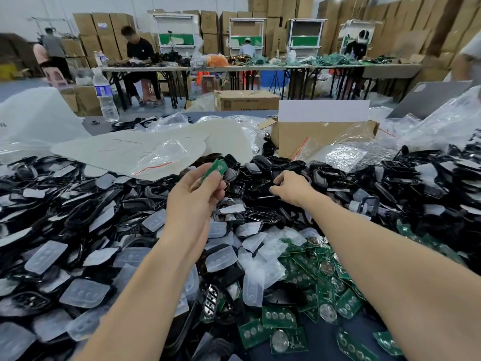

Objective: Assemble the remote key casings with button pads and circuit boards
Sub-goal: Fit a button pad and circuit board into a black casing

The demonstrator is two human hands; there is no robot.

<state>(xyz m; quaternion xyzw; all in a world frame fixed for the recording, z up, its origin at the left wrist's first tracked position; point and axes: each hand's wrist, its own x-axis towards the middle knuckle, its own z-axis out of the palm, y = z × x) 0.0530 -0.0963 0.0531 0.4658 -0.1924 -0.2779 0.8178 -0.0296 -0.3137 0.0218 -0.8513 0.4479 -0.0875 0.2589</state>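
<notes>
L hand [194,194] is raised just left of frame centre. Its forearm comes up from 7 o'clock, palm side toward the camera, wrist a bit bent. Thumb & fingertips are clamped on the lower end of a green circuit board [216,168]. The board sticks out toward 1 o'clock from the hand, tilted, held clear of the heap below. Its print is blurred, no detail readable.

R hand [291,187] is just right of centre, forearm running in from 4 o'clock, back of hand up. Its fingers are bent down into the black casings [260,196] mid-heap. The fingertips touch black parts, but it's black on black, so can't tell if it grips one or only rests there. The hands are near each other, not touching.

The casings spread from 9 o'clock round to 3 o'clock, tangled, and single shells are hard to pick apart. Clear button pads [46,256] lie thick at 8 o'clock and btwn the forearms. Loose green boards [279,316] w/ round contacts are piled at 5 o'clock, partly hidden under the R forearm.

Beyond the hands at 12 o'clock are a white sheet [109,149] & zip bags [161,155]. An open cardboard box [312,136] sits at 1 o'clock and a water bottle [104,97] at 10 o'clock. In the bg there are people at tables and stacked cartons, too blurred for more.
</notes>
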